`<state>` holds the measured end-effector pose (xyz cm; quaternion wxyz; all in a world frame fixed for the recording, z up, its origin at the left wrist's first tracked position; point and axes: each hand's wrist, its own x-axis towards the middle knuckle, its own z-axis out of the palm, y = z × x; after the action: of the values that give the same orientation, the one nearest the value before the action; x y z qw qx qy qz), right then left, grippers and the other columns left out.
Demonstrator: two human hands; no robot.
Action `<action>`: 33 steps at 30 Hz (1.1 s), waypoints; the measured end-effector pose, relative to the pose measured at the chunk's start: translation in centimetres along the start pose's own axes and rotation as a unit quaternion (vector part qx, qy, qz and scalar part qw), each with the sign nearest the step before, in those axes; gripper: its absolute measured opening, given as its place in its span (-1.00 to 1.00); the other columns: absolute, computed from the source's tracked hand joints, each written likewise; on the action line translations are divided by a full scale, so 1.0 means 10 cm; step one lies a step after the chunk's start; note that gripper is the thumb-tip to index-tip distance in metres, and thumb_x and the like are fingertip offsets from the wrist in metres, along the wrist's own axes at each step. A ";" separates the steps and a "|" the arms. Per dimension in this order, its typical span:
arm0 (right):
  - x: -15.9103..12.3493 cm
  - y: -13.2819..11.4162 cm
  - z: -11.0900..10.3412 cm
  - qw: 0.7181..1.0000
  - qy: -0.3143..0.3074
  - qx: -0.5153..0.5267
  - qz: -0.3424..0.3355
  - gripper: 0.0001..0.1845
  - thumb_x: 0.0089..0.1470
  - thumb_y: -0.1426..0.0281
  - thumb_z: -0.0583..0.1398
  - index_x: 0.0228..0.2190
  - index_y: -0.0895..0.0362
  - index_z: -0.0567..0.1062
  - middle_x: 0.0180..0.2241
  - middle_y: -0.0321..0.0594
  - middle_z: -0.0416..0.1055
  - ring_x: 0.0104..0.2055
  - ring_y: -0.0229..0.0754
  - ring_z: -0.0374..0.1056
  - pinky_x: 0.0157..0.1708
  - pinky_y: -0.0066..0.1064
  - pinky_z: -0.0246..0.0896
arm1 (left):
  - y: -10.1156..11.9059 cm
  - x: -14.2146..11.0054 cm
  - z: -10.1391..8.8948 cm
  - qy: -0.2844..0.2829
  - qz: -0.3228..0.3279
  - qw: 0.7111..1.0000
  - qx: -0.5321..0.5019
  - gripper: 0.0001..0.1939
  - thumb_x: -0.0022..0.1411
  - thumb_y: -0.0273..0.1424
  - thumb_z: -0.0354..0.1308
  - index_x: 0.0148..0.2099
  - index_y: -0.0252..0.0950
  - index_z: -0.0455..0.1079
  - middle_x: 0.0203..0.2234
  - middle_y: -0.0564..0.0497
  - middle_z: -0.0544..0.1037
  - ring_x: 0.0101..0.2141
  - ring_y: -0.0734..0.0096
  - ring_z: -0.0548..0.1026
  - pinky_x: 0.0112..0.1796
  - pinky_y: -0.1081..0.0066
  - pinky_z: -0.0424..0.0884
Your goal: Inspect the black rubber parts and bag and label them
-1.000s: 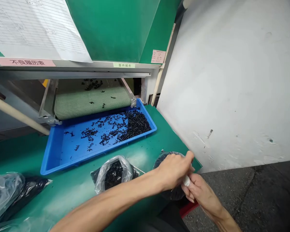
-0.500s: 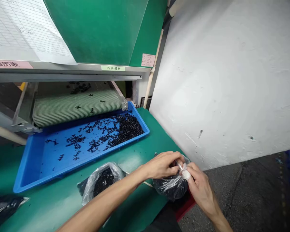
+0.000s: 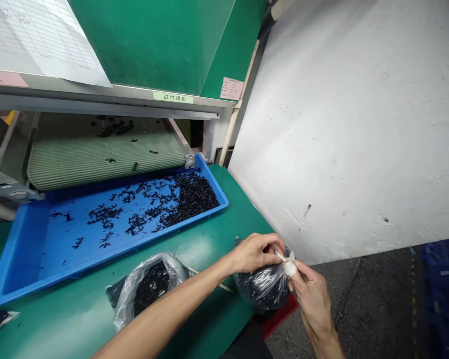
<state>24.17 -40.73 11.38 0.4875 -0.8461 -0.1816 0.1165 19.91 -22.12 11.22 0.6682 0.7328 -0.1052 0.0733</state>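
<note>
My left hand [image 3: 255, 253] grips the gathered neck of a clear plastic bag [image 3: 264, 289] that is full of small black parts. My right hand [image 3: 310, 291] pinches the same neck from the other side. A white wrapping covers one of its fingertips [image 3: 291, 269], and a thin white strip [image 3: 280, 256] runs between my hands. A second clear bag of black parts [image 3: 147, 289] lies on the bench, just beyond my left forearm.
A blue tray [image 3: 97, 264] holds scattered black parts, with a dense heap at its right end, below a ribbed green conveyor belt [image 3: 105, 162]. The green bench [image 3: 217, 239] meets a white wall [image 3: 340, 124]. A red crate [image 3: 279, 316] and blue crates [image 3: 443, 284] stand on the floor.
The view has turned right and the scene has shifted left. My hands have come closer together at the bag's neck, and more of the bag shows below them.
</note>
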 end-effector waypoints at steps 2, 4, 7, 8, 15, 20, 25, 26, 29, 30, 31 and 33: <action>0.02 0.03 0.02 0.996 0.016 0.071 0.042 -0.62 -0.05 0.08 0.25 -0.47 0.18 0.45 -0.65 -0.34 0.22 -0.59 -0.33 0.10 -0.61 -0.52 0.01 | 0.00 -0.03 0.04 0.027 0.019 0.999 0.016 -0.88 0.18 -0.40 0.16 -0.20 -0.26 0.40 -0.41 0.08 0.52 -0.42 0.52 0.39 -0.35 0.53 0.27; 0.03 0.03 0.05 0.988 0.029 0.136 0.065 -0.59 -0.14 0.10 0.31 -0.40 0.19 0.46 -0.60 -0.30 0.31 -0.58 -0.31 0.15 -0.60 -0.50 0.07 | 0.01 -0.05 0.06 0.046 0.034 0.998 0.028 -0.90 0.17 -0.43 0.15 -0.22 -0.26 0.40 -0.39 0.08 0.50 -0.43 0.53 0.38 -0.36 0.53 0.27; 0.02 -0.01 0.06 0.983 0.036 0.166 0.069 -0.58 -0.17 0.13 0.34 -0.34 0.16 0.43 -0.56 -0.29 0.36 -0.58 -0.31 0.17 -0.61 -0.50 0.10 | 0.02 -0.08 0.08 0.066 0.043 0.996 0.049 -0.89 0.16 -0.46 0.12 -0.22 -0.27 0.39 -0.37 0.07 0.49 -0.44 0.53 0.37 -0.36 0.53 0.29; 0.02 -0.03 0.05 0.986 0.035 0.149 0.064 -0.60 -0.14 0.14 0.32 -0.33 0.16 0.44 -0.55 -0.28 0.36 -0.58 -0.30 0.18 -0.60 -0.50 0.10 | 0.01 -0.09 0.10 0.074 0.048 0.994 0.058 -0.87 0.16 -0.47 0.11 -0.21 -0.27 0.38 -0.36 0.07 0.49 -0.43 0.53 0.37 -0.35 0.52 0.29; 0.02 -0.17 -0.11 0.997 -0.060 -0.047 0.035 -0.61 -0.02 0.13 0.19 -0.27 0.17 0.56 -0.59 -0.27 0.29 -0.49 -0.19 0.20 -0.52 -0.44 0.11 | 0.00 -0.11 0.18 0.132 0.109 0.969 0.177 -0.84 0.24 -0.51 0.00 -0.17 -0.26 0.36 -0.38 0.03 0.51 -0.35 0.44 0.40 -0.27 0.46 0.31; 0.08 -0.33 -0.19 0.966 -0.243 0.081 0.040 -0.70 0.08 0.17 0.18 -0.33 0.16 0.52 -0.43 -0.26 0.30 -0.34 -0.21 0.17 -0.34 -0.45 0.13 | -0.07 -0.15 0.13 0.066 0.203 0.950 0.227 -0.82 0.35 -0.49 -0.11 -0.16 -0.30 0.33 -0.31 -0.04 0.53 -0.28 0.42 0.41 -0.19 0.41 0.31; 0.14 -0.35 -0.22 0.915 -0.344 0.187 0.099 -0.73 0.09 0.21 0.21 -0.44 0.18 0.43 -0.48 -0.32 0.17 -0.42 -0.31 0.03 -0.40 -0.48 0.04 | -0.02 -0.28 0.08 0.047 0.211 0.929 0.301 -0.80 0.37 -0.49 -0.13 -0.21 -0.29 0.32 -0.13 -0.05 0.52 -0.24 0.42 0.38 -0.17 0.38 0.30; 0.15 -0.33 -0.22 0.910 -0.351 0.194 0.102 -0.72 0.09 0.21 0.22 -0.46 0.19 0.42 -0.49 -0.33 0.16 -0.43 -0.31 0.02 -0.40 -0.48 0.04 | 0.04 -0.32 0.07 0.047 0.194 0.929 0.310 -0.80 0.36 -0.49 -0.13 -0.19 -0.29 0.33 -0.07 -0.06 0.49 -0.21 0.39 0.37 -0.17 0.37 0.30; 0.18 -0.27 -0.20 0.910 -0.353 0.197 0.092 -0.71 0.07 0.22 0.24 -0.50 0.20 0.43 -0.51 -0.32 0.17 -0.43 -0.32 0.03 -0.40 -0.49 0.03 | 0.26 -0.42 0.06 0.027 0.118 0.949 0.291 -0.82 0.31 -0.52 -0.08 -0.14 -0.29 0.33 0.02 -0.06 0.41 -0.07 0.35 0.32 -0.08 0.35 0.29; 0.18 -0.25 -0.20 0.913 -0.350 0.191 0.085 -0.72 0.06 0.23 0.24 -0.49 0.20 0.45 -0.51 -0.32 0.19 -0.43 -0.32 0.05 -0.40 -0.49 0.04 | 0.32 -0.45 0.06 0.015 0.093 0.954 0.284 -0.85 0.30 -0.49 -0.02 -0.12 -0.29 0.33 0.04 -0.06 0.38 -0.02 0.32 0.30 -0.04 0.33 0.28; 0.19 -0.24 -0.19 0.917 -0.345 0.184 0.076 -0.74 0.06 0.24 0.25 -0.47 0.20 0.48 -0.50 -0.30 0.22 -0.43 -0.31 0.07 -0.40 -0.49 0.04 | 0.38 -0.46 0.07 0.006 0.074 0.955 0.288 -0.86 0.28 -0.42 0.04 -0.11 -0.28 0.33 0.05 -0.07 0.37 0.01 0.29 0.28 -0.02 0.30 0.27; 0.18 -0.26 -0.17 0.924 -0.338 0.171 0.057 -0.75 0.05 0.25 0.25 -0.45 0.20 0.52 -0.49 -0.29 0.26 -0.43 -0.31 0.10 -0.41 -0.49 0.06 | 0.46 -0.46 0.09 0.002 0.053 0.944 0.325 -0.79 0.28 -0.28 0.06 -0.11 -0.29 0.34 0.02 -0.09 0.39 -0.01 0.22 0.27 -0.04 0.24 0.27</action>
<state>25.96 -40.10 14.44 0.5269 -0.6696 -0.2645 0.4519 14.22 -23.19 14.45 0.3890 0.9035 -0.1127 0.1402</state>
